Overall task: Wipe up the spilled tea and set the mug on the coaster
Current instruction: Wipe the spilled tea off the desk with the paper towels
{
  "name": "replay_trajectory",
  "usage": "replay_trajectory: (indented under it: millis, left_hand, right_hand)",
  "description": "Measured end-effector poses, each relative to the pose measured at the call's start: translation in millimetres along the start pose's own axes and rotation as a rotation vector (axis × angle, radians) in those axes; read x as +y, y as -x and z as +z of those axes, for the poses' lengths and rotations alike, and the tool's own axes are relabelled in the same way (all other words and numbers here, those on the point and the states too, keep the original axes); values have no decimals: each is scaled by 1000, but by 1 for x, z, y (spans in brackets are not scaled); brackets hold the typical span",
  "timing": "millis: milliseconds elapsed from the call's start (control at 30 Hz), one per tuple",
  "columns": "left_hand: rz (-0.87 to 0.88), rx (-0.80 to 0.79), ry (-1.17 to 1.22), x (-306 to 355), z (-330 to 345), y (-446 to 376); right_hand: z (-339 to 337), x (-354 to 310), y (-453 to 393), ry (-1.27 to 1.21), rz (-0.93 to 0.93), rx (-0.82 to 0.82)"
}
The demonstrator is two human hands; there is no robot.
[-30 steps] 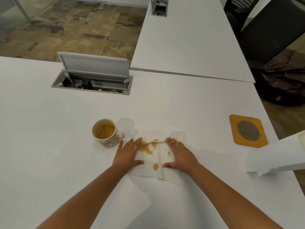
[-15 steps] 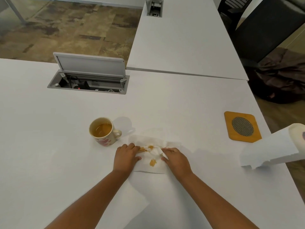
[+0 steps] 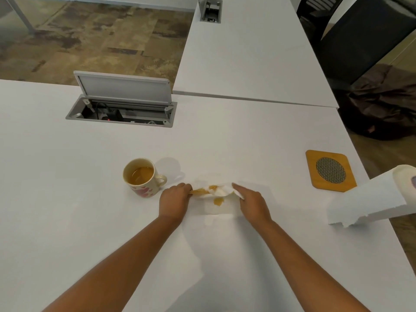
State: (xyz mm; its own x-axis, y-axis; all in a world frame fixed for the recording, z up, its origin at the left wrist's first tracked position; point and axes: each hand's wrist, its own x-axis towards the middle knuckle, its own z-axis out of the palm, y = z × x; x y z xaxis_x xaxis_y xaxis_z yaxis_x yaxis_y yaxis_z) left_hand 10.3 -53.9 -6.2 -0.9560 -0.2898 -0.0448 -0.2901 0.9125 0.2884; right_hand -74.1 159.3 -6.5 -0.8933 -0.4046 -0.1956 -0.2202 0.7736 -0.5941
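1. Lying bunched at centre frame on the white table (image 3: pixel 67 199), a tea-stained paper towel (image 3: pixel 217 200) is gathered between 2 hands.
2. The left hand (image 3: pixel 173 202) pinches its left end with curled fingers; the right hand (image 3: pixel 251 203) grips its right end.
3. The mug (image 3: pixel 140 177), holding tea, stands just left of the left hand.
4. The coaster (image 3: pixel 331 171) lies well apart at right, near a paper towel roll (image 3: pixel 373 199).

Both forearms reach forward, left hand (image 3: pixel 173 200) and right hand (image 3: pixel 252 202) curled, grip closed.
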Motion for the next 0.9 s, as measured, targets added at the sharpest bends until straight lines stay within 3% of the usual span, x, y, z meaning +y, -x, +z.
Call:
replay_trajectory:
  millis: [133, 367, 600, 900]
  left_hand:
    - [4, 10, -22, -2, -9, -11]
    - [-53, 99, -40, 18, -24, -32]
    - [-145, 21, 136, 47, -14, -33]
    - [-219, -71, 588, 85, -7, -25]
  right_hand:
    - [-12, 1, -16, 45, 13, -46]
    - [-32, -16, -27, 57, -202, 130]
    - [-21, -21, -22, -56, 44, 222]
    - [13, -46, -13, -508, 23, -109]
